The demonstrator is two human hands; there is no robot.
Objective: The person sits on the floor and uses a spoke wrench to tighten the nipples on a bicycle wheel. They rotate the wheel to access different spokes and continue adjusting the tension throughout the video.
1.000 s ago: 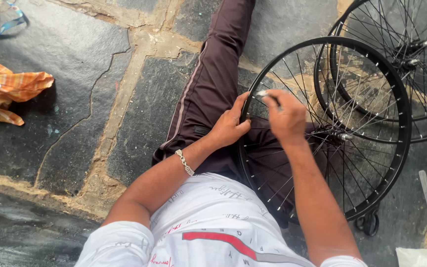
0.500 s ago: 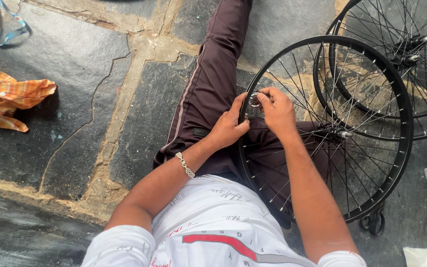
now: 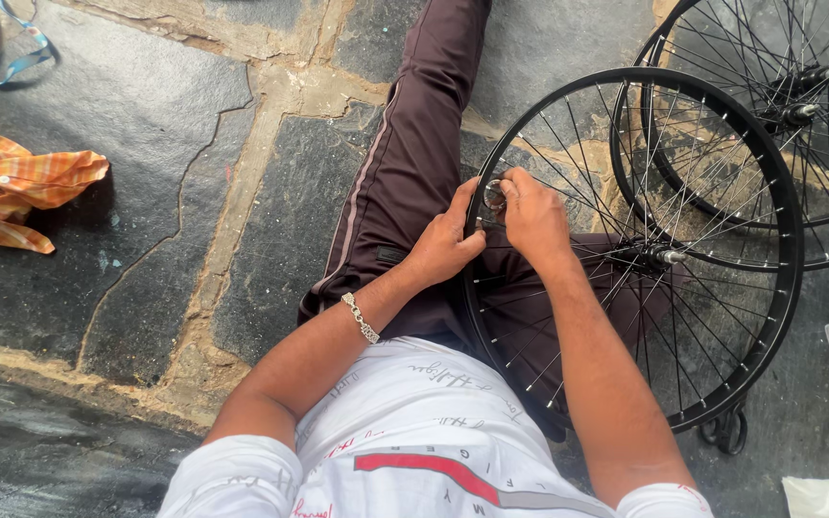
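Person sitting on the stone floor (image 3: 146, 192), legs in maroon trousers (image 3: 405, 182) stretching toward the top of the frame. A black spoked bicycle wheel (image 3: 722, 384) is resting across the lap, centre-right of the frame, hub (image 3: 659, 255) at mid-right. Both hands are meeting at the wheel's rim, upper-left part of it, around frame centre. Left hand (image 3: 445, 240) is curling its fingers closed against the rim, a silver bracelet (image 3: 360, 318) sitting on its wrist. Right hand (image 3: 532, 216) is pinching shut on a small round metal tool (image 3: 493, 195), probably a spoke key, though it is too small to tell for sure. A second black wheel (image 3: 817, 125) is lying in the upper right, overlapping behind the first. An orange checked cloth (image 3: 11, 187) is lying at the left edge, well apart from the hands. White shirt (image 3: 414, 432) is filling the bottom centre.
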